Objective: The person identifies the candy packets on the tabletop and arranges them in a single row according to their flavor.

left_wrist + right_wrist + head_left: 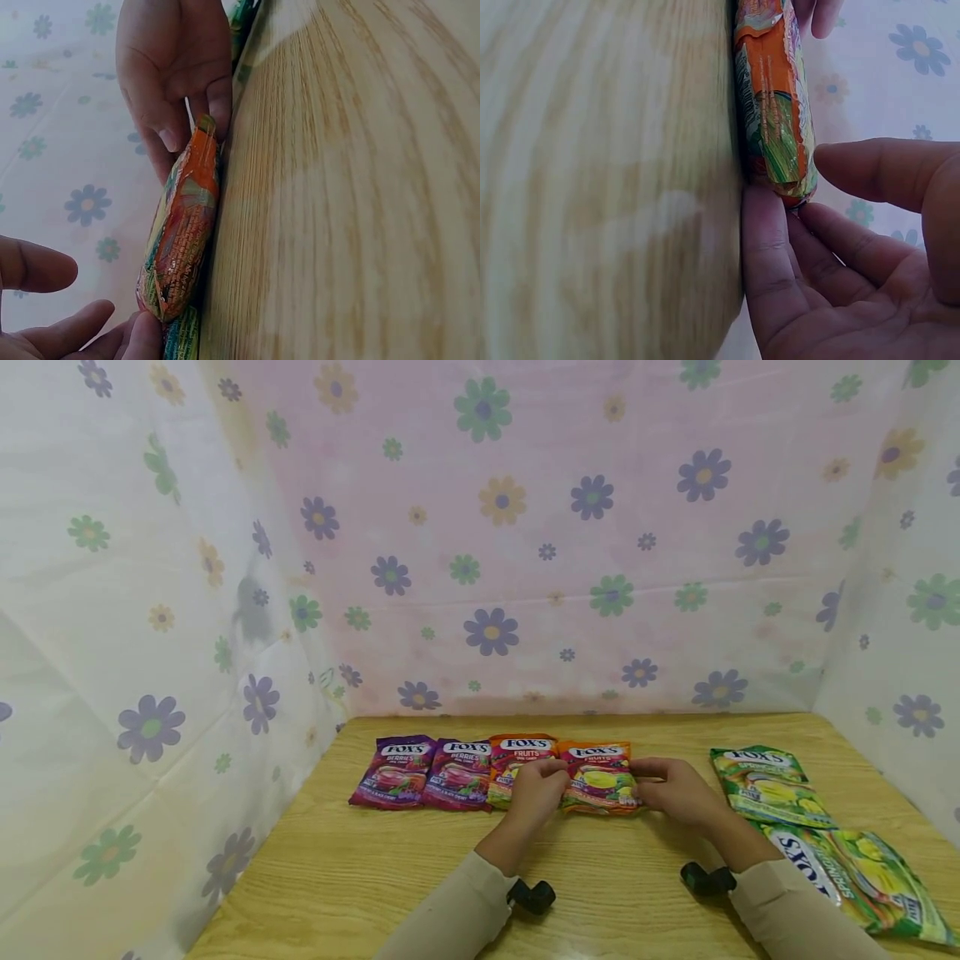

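In the head view my left hand (537, 793) reaches over an orange bag of Fox's Fruits candy (513, 748), its fingertips at the left edge of a second orange Fruits candy bag (597, 781). The left wrist view shows these fingertips (142, 334) touching that bag's end, the thumb apart from it. At the opposite end, my right hand (678, 791) rests its fairly straight fingers (769, 247) against the bag's edge, with the thumb tip beside the upper side. Both bags lie flat on the table, side by side.
Two purple Berries candy bags (395, 774) continue the row to the left. Several green Spring candy bags (772, 787) lie at the right, partly behind the right forearm. The wooden table (360, 877) has patterned cloth walls (525, 568) at its back and sides.
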Demonstrator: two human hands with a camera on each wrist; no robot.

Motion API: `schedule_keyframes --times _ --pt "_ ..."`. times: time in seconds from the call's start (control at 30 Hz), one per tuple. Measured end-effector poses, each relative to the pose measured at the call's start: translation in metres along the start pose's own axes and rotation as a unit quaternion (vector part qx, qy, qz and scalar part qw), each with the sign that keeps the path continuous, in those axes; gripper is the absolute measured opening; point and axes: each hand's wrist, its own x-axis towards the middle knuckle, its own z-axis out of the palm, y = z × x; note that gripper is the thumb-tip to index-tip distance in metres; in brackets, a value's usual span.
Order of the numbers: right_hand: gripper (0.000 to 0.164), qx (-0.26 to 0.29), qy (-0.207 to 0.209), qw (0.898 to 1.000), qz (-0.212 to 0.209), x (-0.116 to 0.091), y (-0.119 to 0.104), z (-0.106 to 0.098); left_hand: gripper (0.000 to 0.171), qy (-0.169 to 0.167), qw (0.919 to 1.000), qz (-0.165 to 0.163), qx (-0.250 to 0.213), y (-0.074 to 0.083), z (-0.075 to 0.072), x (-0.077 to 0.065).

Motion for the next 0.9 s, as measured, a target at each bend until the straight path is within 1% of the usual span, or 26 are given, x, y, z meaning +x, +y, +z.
schedule_keyframes --times 0.2,0.33,0.53,0.67,0.8,0.9 --pt "0.057 -0.03 -0.001 1.0 0.003 0.002 -0.007 0.001 0.029 0.008 1.0 0.0 0.005 0.003 -0.003 0.0" --pt "0.057 -0.033 -0.001 0.999 0.015 0.0 -0.011 -0.001 0.031 -0.002 1.0 0.002 0.008 0.005 -0.003 0.0" --pt "0.055 -0.031 0.004 0.999 0.031 -0.003 -0.015 0.0 0.036 -0.016 0.9998 -0.005 0.011 0.004 -0.001 0.0" --pt "0.056 -0.043 0.008 0.999 0.028 -0.003 -0.016 0.002 0.037 -0.032 0.9994 -0.004 0.01 0.004 0.0 0.001" --pt "0.057 -0.053 0.015 0.998 0.023 -0.004 -0.016 0.005 0.033 -0.042 0.999 0.002 -0.013 0.003 0.002 0.004" --pt "0.059 -0.059 0.014 0.998 0.026 -0.002 -0.017 0.007 0.031 -0.042 0.9984 0.003 -0.037 0.003 0.002 0.005"
